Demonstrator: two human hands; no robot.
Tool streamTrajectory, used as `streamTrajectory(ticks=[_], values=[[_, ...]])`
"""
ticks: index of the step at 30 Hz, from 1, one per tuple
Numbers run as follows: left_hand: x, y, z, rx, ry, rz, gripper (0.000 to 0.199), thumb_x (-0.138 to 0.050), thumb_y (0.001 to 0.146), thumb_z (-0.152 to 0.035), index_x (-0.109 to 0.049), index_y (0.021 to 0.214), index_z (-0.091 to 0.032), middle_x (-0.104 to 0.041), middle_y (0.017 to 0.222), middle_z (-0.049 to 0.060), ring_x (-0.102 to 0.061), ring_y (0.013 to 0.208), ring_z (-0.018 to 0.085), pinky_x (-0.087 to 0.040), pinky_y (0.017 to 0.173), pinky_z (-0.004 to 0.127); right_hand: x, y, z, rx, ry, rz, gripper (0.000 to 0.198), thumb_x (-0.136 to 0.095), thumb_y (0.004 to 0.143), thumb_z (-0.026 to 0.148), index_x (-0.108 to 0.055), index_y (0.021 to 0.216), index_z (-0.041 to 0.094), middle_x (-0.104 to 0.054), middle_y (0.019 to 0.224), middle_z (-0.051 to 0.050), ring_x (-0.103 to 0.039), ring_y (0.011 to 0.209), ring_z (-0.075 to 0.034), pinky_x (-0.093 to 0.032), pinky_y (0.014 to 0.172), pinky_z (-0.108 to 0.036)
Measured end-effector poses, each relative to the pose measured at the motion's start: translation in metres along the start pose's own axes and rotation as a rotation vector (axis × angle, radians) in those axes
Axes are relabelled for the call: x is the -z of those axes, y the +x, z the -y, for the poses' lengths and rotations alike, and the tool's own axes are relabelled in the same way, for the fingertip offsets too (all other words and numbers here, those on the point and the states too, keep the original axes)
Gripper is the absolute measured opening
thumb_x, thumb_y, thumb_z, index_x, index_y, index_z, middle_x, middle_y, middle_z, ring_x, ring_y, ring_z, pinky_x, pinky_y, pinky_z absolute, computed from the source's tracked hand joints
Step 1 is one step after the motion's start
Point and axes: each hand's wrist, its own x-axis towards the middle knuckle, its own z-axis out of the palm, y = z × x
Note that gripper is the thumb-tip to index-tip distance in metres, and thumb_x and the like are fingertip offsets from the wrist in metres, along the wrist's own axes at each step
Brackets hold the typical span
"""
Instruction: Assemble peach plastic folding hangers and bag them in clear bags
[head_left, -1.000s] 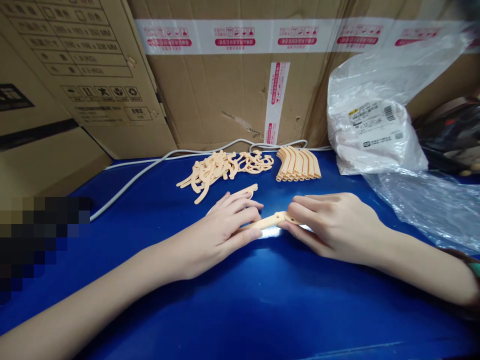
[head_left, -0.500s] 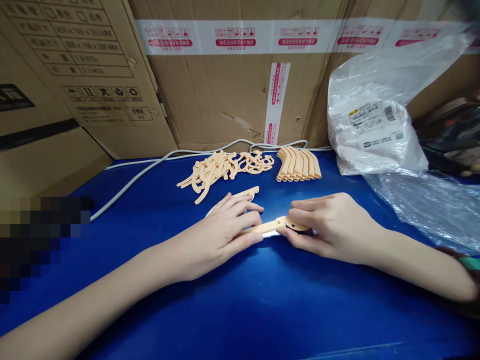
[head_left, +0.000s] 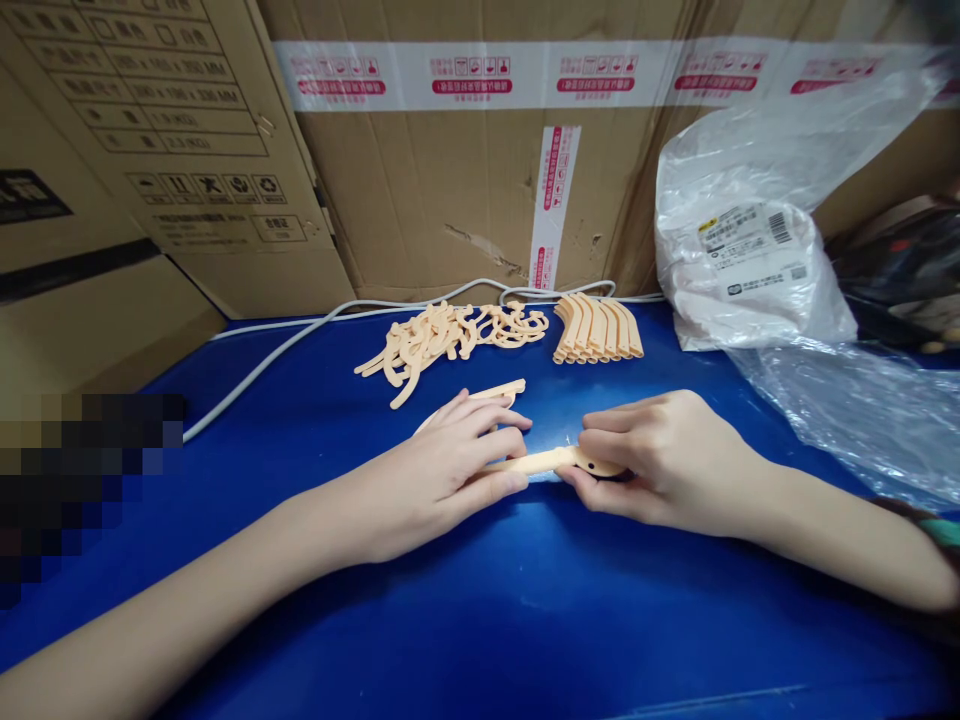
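A beige plastic hanger arm [head_left: 544,462] spans the gap between both hands, low over the blue table, with a rounded, holed end on the right. My left hand [head_left: 450,465] is closed around its left part, thumb in front and fingers behind. My right hand [head_left: 675,455] pinches the rounded end between thumb and fingers, which partly hide it. Another beige hanger piece [head_left: 512,388] lies just behind my left hand, partly covered by it. Farther back is a loose heap of beige hooks and curved pieces [head_left: 431,340]. Beside it, several bent hanger arms [head_left: 600,330] are lined up in a row.
Cardboard boxes [head_left: 450,190] stand along the back and left [head_left: 187,260]. A white cable [head_left: 277,350] runs along the table's rear. At the right are a white plastic bag with a label [head_left: 750,250] and clear plastic wrap [head_left: 847,410] on the blue table [head_left: 525,620].
The held hanger arm and my right hand have shifted slightly down, and the arm lies a little more level. The piece behind my left hand has moved slightly right and down.
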Motion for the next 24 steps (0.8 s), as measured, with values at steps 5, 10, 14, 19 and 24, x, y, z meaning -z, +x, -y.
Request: streamTrajectory(ticks=[5,10,14,19,24], values=[[0.000,0.001,0.001,0.037,-0.054,-0.046,0.023,-0.039,0.103,-0.039,-0.058,0.098,-0.026,-0.056,0.137,0.001,-0.029,0.146,0.022,-0.017,0.121,0.053,0.001,-0.002,-0.001,0.049,0.077,0.031,0.038,-0.056,0.090,0.035,-0.052,0.057,0.017,-0.047,0.053,0.004,-0.032,0.047,-0.008,-0.020,0.050,-0.029],[-0.001,0.004,0.012,0.089,-0.100,-0.155,0.024,-0.050,0.094,-0.027,-0.061,0.115,-0.024,-0.055,0.142,0.006,-0.042,0.139,0.024,-0.033,0.116,0.047,0.008,-0.001,0.000,0.141,0.254,0.083,0.054,-0.058,0.090,0.052,-0.043,0.052,0.017,-0.042,0.050,0.005,-0.030,0.048,-0.008,-0.021,0.054,-0.029],[-0.001,0.006,0.022,0.071,-0.109,-0.228,0.033,-0.054,0.091,-0.022,-0.060,0.123,-0.021,-0.062,0.133,0.005,-0.052,0.130,0.022,-0.038,0.113,0.038,0.008,0.003,-0.001,0.117,0.331,0.149,0.054,-0.052,0.090,0.063,-0.050,0.060,0.018,-0.048,0.056,0.003,-0.039,0.056,-0.011,-0.025,0.061,-0.028],[-0.002,0.008,0.026,0.095,-0.122,-0.309,0.035,-0.064,0.088,-0.029,-0.060,0.122,-0.020,-0.064,0.126,0.005,-0.058,0.120,0.021,-0.044,0.105,0.035,0.003,0.006,-0.001,0.086,0.408,0.197,0.047,-0.054,0.089,0.064,-0.061,0.080,0.019,-0.055,0.068,0.002,-0.044,0.069,-0.014,-0.028,0.069,-0.029],[-0.002,0.010,0.025,0.083,-0.061,-0.362,0.033,-0.067,0.087,-0.027,-0.059,0.118,-0.018,-0.065,0.119,0.006,-0.060,0.113,0.020,-0.046,0.099,0.034,0.003,0.007,0.004,0.124,0.364,0.171,0.042,-0.057,0.090,0.059,-0.062,0.084,0.018,-0.055,0.075,0.001,-0.043,0.073,-0.015,-0.030,0.073,-0.030]])
